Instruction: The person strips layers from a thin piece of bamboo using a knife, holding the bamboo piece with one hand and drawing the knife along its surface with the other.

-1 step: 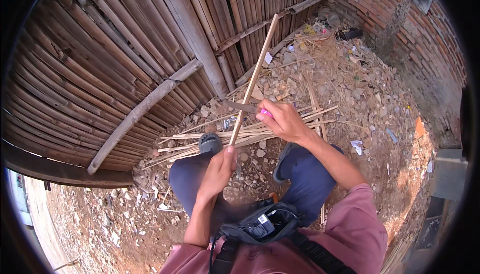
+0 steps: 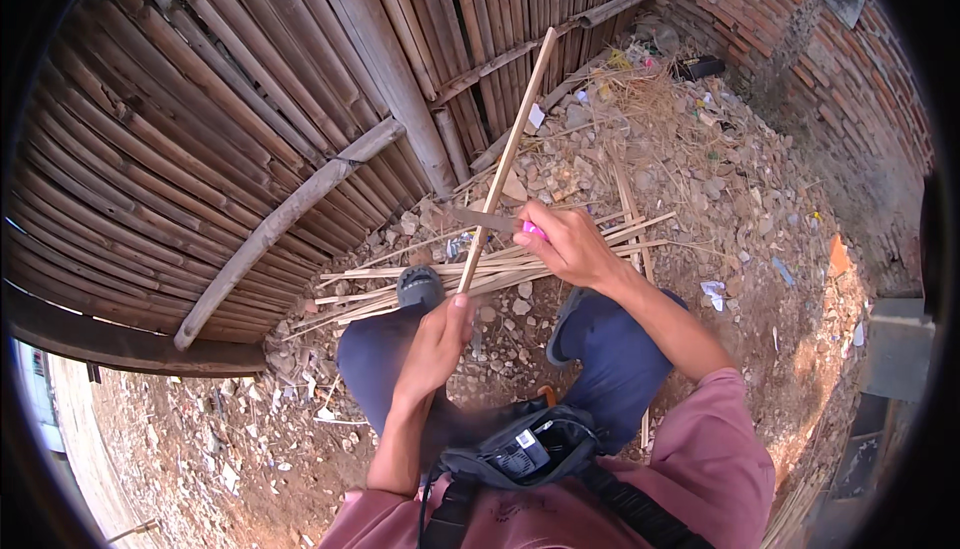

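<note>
A bamboo fence (image 2: pixel 250 119) of upright canes with slanting crosspoles fills the left and upper view, and a red brick wall (image 2: pixel 800 59) closes the right side. The ground (image 2: pixel 720 199) is bare earth strewn with stones, straw and scraps of litter, turning reddish toward the lower left. Daylight falls evenly, with the base of the brick wall in shade

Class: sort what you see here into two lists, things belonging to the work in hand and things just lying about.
In use: bamboo strip, left hand, right hand, knife, pile of split strips.
Lying about: stones, paper scraps, dry straw.
</note>
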A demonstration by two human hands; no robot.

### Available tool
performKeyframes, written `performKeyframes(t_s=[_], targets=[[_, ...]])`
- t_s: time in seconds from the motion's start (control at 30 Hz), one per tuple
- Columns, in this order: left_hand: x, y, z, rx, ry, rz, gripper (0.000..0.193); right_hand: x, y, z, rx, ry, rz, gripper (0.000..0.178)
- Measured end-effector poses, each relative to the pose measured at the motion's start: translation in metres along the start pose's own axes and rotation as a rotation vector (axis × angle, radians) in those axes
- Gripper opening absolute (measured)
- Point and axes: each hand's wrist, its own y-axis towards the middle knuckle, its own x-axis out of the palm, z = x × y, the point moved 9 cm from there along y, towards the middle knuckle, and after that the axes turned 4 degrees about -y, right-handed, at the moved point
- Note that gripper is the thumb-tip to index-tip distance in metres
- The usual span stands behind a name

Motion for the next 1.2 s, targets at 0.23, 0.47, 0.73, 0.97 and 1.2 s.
performKeyframes(t_s=[0.23, 0.47, 0.73, 0.97, 1.2], targets=[[-0.01, -0.007, 0.011, 0.018, 0.089, 0.102, 0.05, 0.009, 0.007, 0.005, 0.03, -0.085, 0.014, 0.027], [-0.012, -0.005, 0.008, 0.032, 0.148, 0.123, 0.05, 0.025, 0.009, 0.025, 0.02, -0.21, -0.01, 0.025], [-0.012, -0.004, 0.002, 0.017, 0.092, 0.135, 0.048, 0.036, 0.013, 0.018, 0.061, -0.121, -0.125, 0.025], [-0.01, -0.003, -0.001, -0.022, 0.065, 0.117, 0.048, 0.031, 0.005, -0.003, -0.039, -0.08, -0.106, 0.033], [-0.013, -0.005, 0.008, -0.006, 0.162, 0.159, 0.05, 0.03, -0.009, -0.039, -0.351, -0.079, 0.003, 0.038]])
